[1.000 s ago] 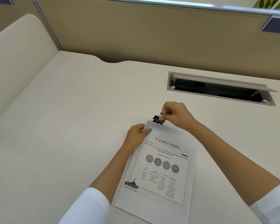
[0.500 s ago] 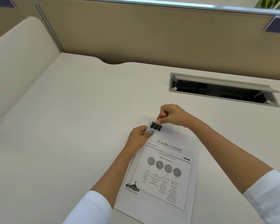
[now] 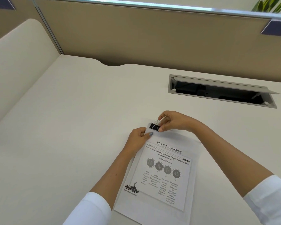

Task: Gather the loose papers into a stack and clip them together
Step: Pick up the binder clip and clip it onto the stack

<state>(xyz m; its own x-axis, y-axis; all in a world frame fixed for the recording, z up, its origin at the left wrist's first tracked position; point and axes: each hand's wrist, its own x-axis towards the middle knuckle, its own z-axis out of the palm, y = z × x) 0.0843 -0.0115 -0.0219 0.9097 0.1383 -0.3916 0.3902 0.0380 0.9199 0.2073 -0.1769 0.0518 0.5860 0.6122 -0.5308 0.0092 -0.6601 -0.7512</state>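
A stack of white papers [image 3: 159, 181] lies on the desk, its top sheet printed with a heading, four grey circles and columns of text. A black binder clip [image 3: 154, 127] sits on the stack's far left corner, one wire handle raised. My right hand [image 3: 173, 121] pinches the clip at its right end, thumb against the black body and fingers on the wire handle. At the stack's far left edge, my left hand [image 3: 137, 139] holds the papers with the thumb on top. Both sleeves are white.
The cream desk [image 3: 71, 127] stretches left and toward the tan partition [image 3: 152, 38]. An open cable hatch [image 3: 221, 91] with a raised metal lid is set into the desk at the back right. A plant shows at the top right corner.
The clip has come down from beyond the paper's edge onto the far left corner of the stack. My right hand moved slightly left with it; my left hand kept holding the papers.
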